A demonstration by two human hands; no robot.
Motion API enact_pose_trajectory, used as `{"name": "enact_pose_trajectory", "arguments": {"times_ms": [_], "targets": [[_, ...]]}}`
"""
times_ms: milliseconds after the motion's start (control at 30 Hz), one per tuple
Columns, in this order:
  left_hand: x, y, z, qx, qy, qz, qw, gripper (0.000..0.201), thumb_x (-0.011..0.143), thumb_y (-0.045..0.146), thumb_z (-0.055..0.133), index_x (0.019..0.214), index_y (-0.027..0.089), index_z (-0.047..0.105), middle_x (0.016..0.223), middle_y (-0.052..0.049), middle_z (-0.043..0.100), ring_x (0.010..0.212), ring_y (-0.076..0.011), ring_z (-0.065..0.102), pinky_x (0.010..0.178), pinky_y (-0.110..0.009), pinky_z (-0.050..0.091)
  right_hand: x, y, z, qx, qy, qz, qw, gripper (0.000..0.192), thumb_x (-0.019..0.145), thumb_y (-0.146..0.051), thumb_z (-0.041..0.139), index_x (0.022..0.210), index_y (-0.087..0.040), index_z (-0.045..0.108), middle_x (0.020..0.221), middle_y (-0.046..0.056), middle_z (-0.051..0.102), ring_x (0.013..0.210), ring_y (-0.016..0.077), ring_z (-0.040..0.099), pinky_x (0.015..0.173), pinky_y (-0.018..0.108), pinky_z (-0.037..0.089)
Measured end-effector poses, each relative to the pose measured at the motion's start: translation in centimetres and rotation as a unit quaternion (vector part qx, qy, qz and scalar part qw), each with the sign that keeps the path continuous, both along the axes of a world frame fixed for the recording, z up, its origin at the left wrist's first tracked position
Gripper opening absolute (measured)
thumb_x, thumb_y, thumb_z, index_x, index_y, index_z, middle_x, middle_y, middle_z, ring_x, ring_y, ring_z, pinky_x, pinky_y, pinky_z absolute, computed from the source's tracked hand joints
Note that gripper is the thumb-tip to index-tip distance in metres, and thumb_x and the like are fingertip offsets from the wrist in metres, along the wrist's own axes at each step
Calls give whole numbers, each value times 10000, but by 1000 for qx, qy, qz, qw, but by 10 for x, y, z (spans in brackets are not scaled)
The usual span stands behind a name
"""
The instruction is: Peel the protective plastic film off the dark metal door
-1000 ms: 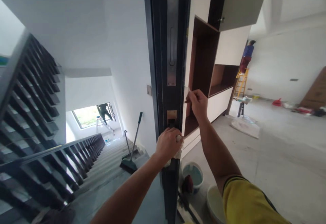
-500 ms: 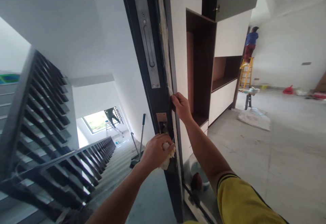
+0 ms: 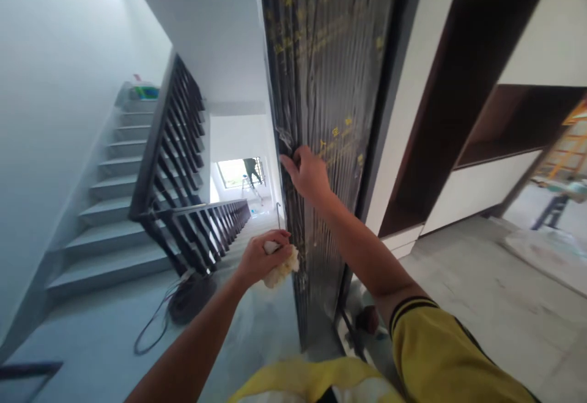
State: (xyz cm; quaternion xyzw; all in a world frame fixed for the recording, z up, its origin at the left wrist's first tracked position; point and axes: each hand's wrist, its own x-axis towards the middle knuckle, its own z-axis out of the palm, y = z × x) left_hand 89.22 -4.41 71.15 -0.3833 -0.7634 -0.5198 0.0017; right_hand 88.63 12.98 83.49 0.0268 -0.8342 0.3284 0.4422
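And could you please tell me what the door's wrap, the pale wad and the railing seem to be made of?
Wrap: thin, glossy plastic film, judging by its wrinkles and yellow print.
Wad: perhaps sponge or crumpled cloth; its ragged, matt surface leaves that open.
Railing: perhaps painted metal or wood; its dark, smooth finish shows no grain.

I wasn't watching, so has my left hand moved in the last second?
Yes, leftward against the window: your left hand showed well right of it; now it appears below the window's right end. The camera moved too.
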Motion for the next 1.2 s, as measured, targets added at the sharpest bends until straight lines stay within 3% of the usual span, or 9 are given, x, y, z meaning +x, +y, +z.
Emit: {"name": "enact_pose_trajectory", "arguments": {"times_ms": [67, 167, 333, 500, 633, 800, 967, 1067, 1200], "targets": [[-8, -16, -6, 7, -59, 16, 998, 247, 717, 381, 645, 732, 135, 628, 941, -82, 654, 826, -172, 606, 741, -264, 486, -21, -11, 5, 68, -20, -37, 997, 256, 910, -393, 407, 888, -175, 539, 728, 43, 555, 708, 142, 530, 626, 242, 342], [-25, -34, -12, 41, -100, 107, 988, 296, 674, 413, 675, 768, 136, 626, 729, -32, 620, 636, -125, 554, 580, -216, 454, -51, -22, 8, 141, -29, -80, 986, 250, 914, -324, 381, 893, -152, 560, 744, 67, 589, 722, 155, 552, 636, 245, 348], [-68, -44, -8, 61, -64, 211, 973, 440, 703, 472, 637, 1028, 176, 659, 745, -3, 622, 639, -113, 543, 581, -199, 429, -80, -38, 17, 170, -24, -129, 977, 317, 908, -388, 401, 870, -128, 578, 707, 97, 606, 738, 189, 585, 656, 269, 382], [-109, -29, 26, 48, 19, 237, 970, 252, 726, 423, 620, 749, 181, 686, 690, -7, 632, 646, -130, 553, 593, -224, 396, -107, -64, 30, 218, -57, -158, 961, 329, 876, -406, 489, 908, -93, 589, 773, 146, 625, 799, 225, 613, 707, 306, 417], [-136, -14, 64, 92, 41, 226, 969, 223, 710, 396, 642, 731, 174, 652, 648, 5, 603, 610, -118, 525, 565, -224, 377, -126, -69, 36, 236, -83, -172, 953, 260, 896, -266, 423, 882, -98, 620, 788, 147, 635, 790, 207, 613, 715, 301, 421], [-164, 4, 97, 124, 70, 217, 966, 264, 678, 366, 665, 869, 184, 643, 661, 15, 576, 592, -110, 501, 545, -216, 368, -138, -48, 37, 214, -53, -154, 963, 226, 835, -265, 463, 787, -130, 637, 696, 74, 614, 686, 164, 568, 650, 261, 394], [-176, 17, 109, 95, 94, 238, 962, 325, 723, 389, 623, 1021, 264, 654, 683, 11, 608, 595, -120, 512, 555, -222, 357, -134, -27, 40, 240, 38, -90, 966, 237, 851, -249, 425, 828, -131, 630, 699, 28, 573, 662, 121, 508, 646, 232, 380], [-175, 18, 108, 88, 91, 254, 959, 348, 725, 408, 626, 1045, 274, 653, 713, 3, 633, 628, -135, 540, 573, -233, 363, -127, -27, 46, 376, 73, -49, 922, 257, 848, -188, 425, 1021, -136, 607, 977, 89, 582, 840, 146, 508, 692, 240, 391], [-171, 19, 104, 111, 92, 259, 955, 288, 753, 373, 602, 1008, 256, 670, 774, -7, 658, 685, -145, 571, 620, -245, 386, -123, -33, 58, 586, 41, -18, 809, 255, 860, -159, 417, 1019, -126, 613, 1223, 142, 491, 982, 202, 440, 684, 279, 388]]}}
